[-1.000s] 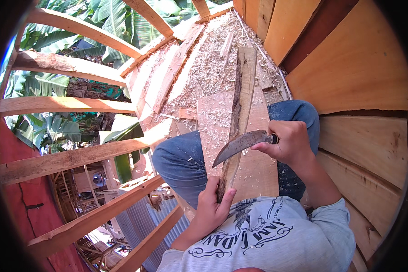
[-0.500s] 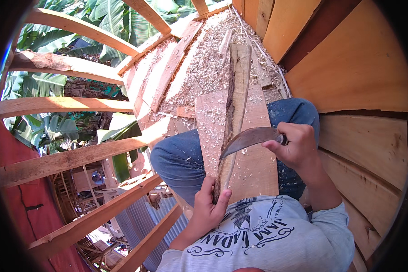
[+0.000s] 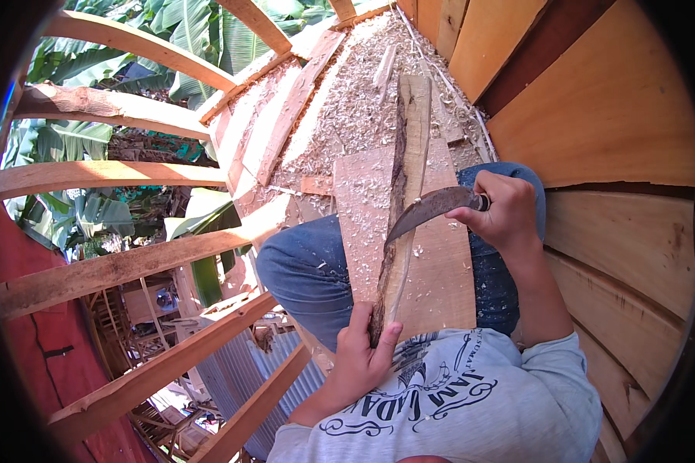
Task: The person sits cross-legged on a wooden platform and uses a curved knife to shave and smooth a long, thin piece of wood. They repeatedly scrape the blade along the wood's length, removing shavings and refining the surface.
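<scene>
My right hand is wrapped round the short dark handle of a curved knife. Its blade points left and lies across a long strip of wood with rough dark bark along its left edge; the tip reaches that bark edge. My left hand grips the near end of the strip, thumb on the right side and fingers on the left. Beneath the strip, a flat wooden board rests across my lap, sprinkled with shavings.
Curled shavings cover the floor ahead, with a loose plank at the left. A plank wall stands close on my right. On the left are spaced wooden rails, with banana leaves and a corrugated sheet beyond.
The knife and my right hand have moved up and away from me along the strip, the blade now farther from my left hand. The strip has turned slightly; my left hand keeps its hold.
</scene>
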A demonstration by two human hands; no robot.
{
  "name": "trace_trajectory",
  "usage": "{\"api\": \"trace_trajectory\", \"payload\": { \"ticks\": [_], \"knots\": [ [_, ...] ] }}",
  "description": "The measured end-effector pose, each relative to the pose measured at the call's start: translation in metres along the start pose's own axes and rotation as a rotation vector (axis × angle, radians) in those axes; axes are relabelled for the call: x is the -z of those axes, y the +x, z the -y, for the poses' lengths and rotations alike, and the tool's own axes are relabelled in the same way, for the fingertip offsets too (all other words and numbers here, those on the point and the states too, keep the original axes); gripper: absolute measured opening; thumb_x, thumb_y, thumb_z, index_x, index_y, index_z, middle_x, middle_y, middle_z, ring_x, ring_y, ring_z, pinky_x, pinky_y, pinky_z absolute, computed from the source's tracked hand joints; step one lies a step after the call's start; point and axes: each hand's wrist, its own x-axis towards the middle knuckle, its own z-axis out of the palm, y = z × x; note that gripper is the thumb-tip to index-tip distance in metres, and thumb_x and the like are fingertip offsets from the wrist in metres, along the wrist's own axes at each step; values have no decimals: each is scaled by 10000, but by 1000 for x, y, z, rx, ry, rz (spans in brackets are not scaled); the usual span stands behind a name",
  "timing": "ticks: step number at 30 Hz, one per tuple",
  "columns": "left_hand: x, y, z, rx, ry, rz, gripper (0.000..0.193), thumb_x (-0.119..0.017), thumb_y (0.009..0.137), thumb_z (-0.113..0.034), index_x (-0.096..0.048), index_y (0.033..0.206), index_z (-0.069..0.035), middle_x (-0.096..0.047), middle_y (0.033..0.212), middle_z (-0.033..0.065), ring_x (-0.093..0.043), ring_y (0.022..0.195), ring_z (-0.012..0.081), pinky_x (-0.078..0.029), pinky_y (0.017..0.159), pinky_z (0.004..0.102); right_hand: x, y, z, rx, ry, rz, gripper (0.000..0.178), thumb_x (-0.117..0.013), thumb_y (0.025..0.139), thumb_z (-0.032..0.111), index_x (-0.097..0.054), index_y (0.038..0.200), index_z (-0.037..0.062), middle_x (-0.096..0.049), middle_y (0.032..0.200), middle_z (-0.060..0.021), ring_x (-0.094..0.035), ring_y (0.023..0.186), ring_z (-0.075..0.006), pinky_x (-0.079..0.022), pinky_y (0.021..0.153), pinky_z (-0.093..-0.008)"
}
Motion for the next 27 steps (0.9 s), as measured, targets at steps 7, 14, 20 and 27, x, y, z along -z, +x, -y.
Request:
{"api": "trace_trajectory", "payload": {
  "ticks": [7,14,20,27],
  "knots": [
    [1,-9,9,-32,56,-2,218,-600,893,-120,-454,991,9,-533,629,121,-531,557,130,-402,491,286,24,26,-36,-449,261,-101,669,-571,848,577,-458,544,-9,-376,438,-95,-316,435,-162,-309,429,-333],
    [3,-4,7,4,-53,6,222,-609,889,-118,-440,966,3,-514,612,118,-512,530,128,-393,481,291,8,-6,30,-40,108,147,640,-627,730,662,-548,575,45,-497,487,-109,-536,452,-297,-403,431,-356],
    [2,-11,4,-53,22,65,235,-617,889,-137,-445,973,-1,-503,590,124,-525,504,157,-394,471,305,-1,24,-31,-385,61,4,682,-569,808,632,-540,585,-12,-444,460,-143,-505,445,-294,-370,446,-348],
    [11,8,18,34,-360,87,245,-446,977,-280,-406,976,-38,-419,537,0,-374,391,40,-307,367,173,18,4,-21,-366,270,42,678,-555,863,564,-410,562,-26,-272,490,-111,-283,463,-158,-270,433,-366]
  ]
}}
